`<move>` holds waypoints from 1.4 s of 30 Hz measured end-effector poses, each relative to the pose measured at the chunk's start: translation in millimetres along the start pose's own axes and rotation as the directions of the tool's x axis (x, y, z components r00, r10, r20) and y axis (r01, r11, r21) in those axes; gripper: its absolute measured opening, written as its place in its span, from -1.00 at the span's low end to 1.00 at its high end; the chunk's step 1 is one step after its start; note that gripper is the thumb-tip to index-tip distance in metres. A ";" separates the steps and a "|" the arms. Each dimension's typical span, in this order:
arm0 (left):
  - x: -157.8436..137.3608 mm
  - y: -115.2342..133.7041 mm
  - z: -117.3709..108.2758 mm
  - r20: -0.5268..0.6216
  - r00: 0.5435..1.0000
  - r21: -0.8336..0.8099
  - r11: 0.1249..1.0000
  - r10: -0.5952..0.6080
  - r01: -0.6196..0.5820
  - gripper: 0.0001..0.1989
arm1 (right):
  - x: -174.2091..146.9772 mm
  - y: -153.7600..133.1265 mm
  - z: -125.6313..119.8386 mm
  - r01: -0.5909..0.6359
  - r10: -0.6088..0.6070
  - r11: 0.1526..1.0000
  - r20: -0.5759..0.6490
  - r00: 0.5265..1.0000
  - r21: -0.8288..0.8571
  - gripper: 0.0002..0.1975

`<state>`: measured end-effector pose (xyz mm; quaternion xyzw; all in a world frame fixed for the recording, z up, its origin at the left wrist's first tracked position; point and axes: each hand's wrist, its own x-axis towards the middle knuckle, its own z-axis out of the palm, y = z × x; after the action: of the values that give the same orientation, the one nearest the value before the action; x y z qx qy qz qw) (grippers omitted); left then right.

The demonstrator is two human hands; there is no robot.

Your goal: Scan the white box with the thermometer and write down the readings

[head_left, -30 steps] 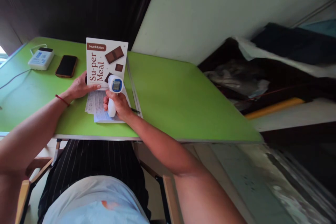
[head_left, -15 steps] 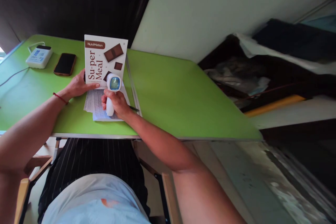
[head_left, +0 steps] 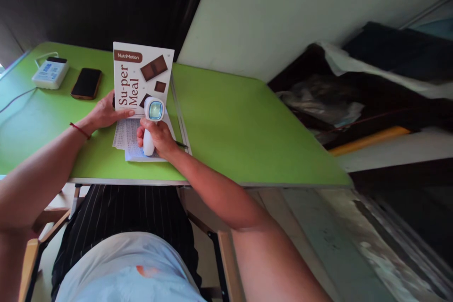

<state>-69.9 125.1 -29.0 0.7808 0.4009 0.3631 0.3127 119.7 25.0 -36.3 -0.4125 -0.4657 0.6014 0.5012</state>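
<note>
My left hand (head_left: 109, 111) grips the lower left of a white box (head_left: 146, 63) printed "NutriMotion Su-per Meal", thumb on its front and the other fingers mostly hidden behind it. The box stands upright, its printed face towards me. My right hand (head_left: 159, 138) is closed round the handle of a white infrared thermometer (head_left: 149, 144), whose small screen faces me and glows pale green. The thermometer is in front of the box's lower right part; whether they touch I cannot tell. Below both lie printed paper sheets (head_left: 130, 155), partly covered by my right hand.
A dark phone (head_left: 87, 83) and a white device with a label and cable (head_left: 51, 74) lie on the left of the green table (head_left: 226, 118). A dark pen (head_left: 181, 145) pokes out beside my right wrist. Right of the table are shelves with bags and cloth.
The thermometer's screen has become brighter. The box leans back slightly more and looks a little higher in view. Both hands keep their hold; the whole view has shifted slightly.
</note>
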 end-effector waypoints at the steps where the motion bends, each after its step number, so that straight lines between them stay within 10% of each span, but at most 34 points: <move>1: 0.1 0.5 0.0 0.007 1.000 -0.008 1.000 0.010 -0.010 -0.21 | 0.0 -0.1 -0.1 -0.002 0.002 1.000 0.000 1.000 -0.001 -0.48; 42: 2.1 -4.6 2.0 -0.006 0.996 -0.059 0.995 0.084 -0.084 -0.26 | -2.0 -4.1 -3.8 0.019 -0.019 1.000 0.041 0.999 0.000 -0.58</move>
<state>-69.1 128.7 -33.0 0.7866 0.3572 0.3893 0.3195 124.5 23.8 -33.1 -0.3956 -0.4798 0.6050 0.4972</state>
